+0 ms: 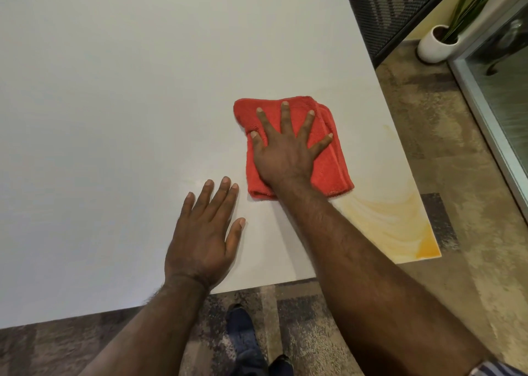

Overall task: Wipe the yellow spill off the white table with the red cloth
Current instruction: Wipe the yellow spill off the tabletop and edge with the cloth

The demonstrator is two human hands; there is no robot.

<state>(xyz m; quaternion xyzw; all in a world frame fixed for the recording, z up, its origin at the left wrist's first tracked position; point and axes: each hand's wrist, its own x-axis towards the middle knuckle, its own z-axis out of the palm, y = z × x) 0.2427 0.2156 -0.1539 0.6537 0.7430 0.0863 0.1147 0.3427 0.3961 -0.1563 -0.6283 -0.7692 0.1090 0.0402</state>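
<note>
Red cloth (pixel 328 158), R hand (pixel 285 152) flat (splayed)

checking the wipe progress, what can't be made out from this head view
- Table under the red cloth: covered by the cloth and the right hand, so any spill beneath is hidden.
- Yellow spill: its inner edge runs under the right forearm and cloth.
- White table: cut off by the top and left frame edges.
- Surface under the left hand: hidden by the flat palm.
</note>
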